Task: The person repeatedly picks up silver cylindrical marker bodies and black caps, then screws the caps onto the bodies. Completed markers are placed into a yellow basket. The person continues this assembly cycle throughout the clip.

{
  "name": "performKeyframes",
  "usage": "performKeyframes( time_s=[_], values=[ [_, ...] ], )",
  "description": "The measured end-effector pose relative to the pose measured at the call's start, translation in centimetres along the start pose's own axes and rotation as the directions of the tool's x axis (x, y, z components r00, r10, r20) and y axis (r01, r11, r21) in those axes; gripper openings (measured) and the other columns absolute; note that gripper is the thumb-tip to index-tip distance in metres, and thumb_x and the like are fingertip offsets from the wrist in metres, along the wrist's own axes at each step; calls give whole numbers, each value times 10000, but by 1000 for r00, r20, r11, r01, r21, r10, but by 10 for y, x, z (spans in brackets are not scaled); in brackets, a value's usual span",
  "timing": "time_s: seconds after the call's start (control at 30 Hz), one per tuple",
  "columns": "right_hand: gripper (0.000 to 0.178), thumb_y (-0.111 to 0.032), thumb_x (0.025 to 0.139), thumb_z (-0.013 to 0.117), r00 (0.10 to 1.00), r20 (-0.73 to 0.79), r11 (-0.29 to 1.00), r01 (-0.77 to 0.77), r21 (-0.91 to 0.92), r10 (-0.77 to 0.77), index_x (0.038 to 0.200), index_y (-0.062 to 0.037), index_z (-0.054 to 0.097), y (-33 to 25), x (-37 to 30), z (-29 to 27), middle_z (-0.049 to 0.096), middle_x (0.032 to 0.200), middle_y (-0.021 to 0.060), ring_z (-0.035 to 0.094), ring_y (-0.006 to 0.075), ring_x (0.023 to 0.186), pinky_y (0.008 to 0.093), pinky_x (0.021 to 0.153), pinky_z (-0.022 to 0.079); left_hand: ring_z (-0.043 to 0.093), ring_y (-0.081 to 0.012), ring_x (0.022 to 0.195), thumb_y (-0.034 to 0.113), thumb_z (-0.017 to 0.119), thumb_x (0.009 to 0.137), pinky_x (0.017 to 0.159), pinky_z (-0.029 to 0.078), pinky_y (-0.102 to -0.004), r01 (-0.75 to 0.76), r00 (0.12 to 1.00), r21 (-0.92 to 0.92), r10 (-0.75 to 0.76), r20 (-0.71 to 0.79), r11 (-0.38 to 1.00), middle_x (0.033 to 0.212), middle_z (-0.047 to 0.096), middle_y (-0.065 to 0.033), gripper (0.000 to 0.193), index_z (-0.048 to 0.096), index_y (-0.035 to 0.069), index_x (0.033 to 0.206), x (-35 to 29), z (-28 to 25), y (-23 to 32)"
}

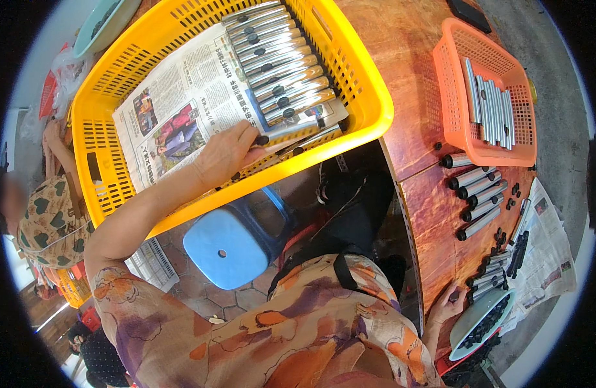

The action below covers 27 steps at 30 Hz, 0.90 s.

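The yellow basket (375, 119) serves as the reference. Within its near edge, the left hand (222, 155) has its grip closed on the capped end of a silver tube (293, 132). Behind this tube, a tube row (272, 77) lies on newspaper (152, 94). Right of the basket, the surface (411, 77) carries an orange basket (448, 97) holding tubes. Farther toward the lower right, the right hand (447, 305) is beside a pale green basin (465, 325); its grip state cannot be determined at this angle.

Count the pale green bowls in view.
2. One pale green bowl is at upper left, beside the yellow basket; the other bowl is at lower right, beside the right hand. Others may be hidden.
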State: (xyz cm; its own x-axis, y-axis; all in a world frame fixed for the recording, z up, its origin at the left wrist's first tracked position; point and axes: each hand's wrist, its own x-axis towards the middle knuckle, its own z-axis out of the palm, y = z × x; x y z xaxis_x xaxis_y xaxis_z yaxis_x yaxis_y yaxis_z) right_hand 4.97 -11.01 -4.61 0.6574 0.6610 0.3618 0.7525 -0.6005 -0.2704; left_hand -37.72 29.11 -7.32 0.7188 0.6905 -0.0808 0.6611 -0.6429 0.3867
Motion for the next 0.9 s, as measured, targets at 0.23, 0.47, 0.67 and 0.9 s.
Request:
performKeyframes(
  time_s=[0.23,0.47,0.67,0.9],
  values=[
    [239,-172,908,582,1000,-3,1000,8,24,-8,767,18,549,6,-2,1,495,609,79,424,147,540,293,494,367,574,-357,780,190,580,857,634,483,-440,-57,990,-115,41,-133,992,910,487,-151,218,443,51,955,30,14,16],
    [226,-156,901,592,1000,-11,1000,-3,23,3,768,22,552,3,0,1,526,629,92,449,141,558,292,510,388,570,-354,754,182,566,862,608,486,-438,-95,988,-79,84,-127,992,920,476,-134,207,467,71,1007,45,23,18],
    [223,-152,899,597,998,29,999,-53,4,53,763,18,556,2,-2,-1,529,622,92,460,149,551,297,509,397,577,-315,807,160,553,853,602,498,-403,-128,989,19,129,-76,992,895,466,-126,181,474,60,981,40,27,11],
    [222,-145,890,603,1000,-10,999,13,-39,-14,733,2,550,21,-5,0,504,574,68,438,175,493,309,483,383,596,-282,772,103,532,822,636,524,-371,-183,982,172,190,-22,968,850,479,-119,129,471,56,926,46,29,20]
  ],
)
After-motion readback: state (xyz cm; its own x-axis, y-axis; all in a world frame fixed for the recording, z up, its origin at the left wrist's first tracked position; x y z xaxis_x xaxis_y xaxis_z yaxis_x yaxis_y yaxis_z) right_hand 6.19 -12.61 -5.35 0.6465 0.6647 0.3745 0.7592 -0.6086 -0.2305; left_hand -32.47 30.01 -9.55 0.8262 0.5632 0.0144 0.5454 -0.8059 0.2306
